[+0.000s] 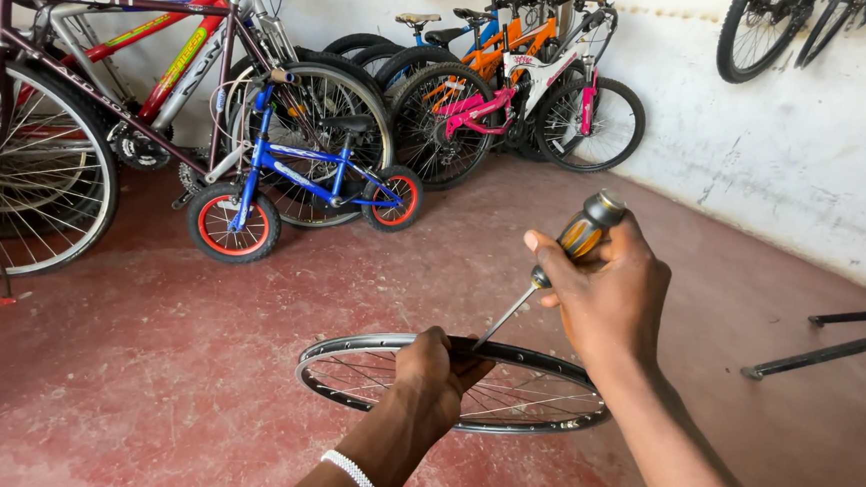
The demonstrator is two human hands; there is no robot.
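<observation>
A bare spoked bicycle wheel rim [346,354] is held roughly flat above the red floor. My left hand [433,371] grips its far edge from the near side; a white beaded band sits on that wrist. My right hand [606,289] is closed around the yellow and black handle of a screwdriver [550,264]. The metal shaft slants down and left, and its tip meets the rim right beside my left fingers.
A small blue child's bike [297,180] with red rims stands at the middle left. Large bikes lean at the left wall [81,102]. Orange, pink and white bikes [508,88] fill the back corner. A black metal stand [837,349] lies at the right. Wheels hang on the white wall [766,33].
</observation>
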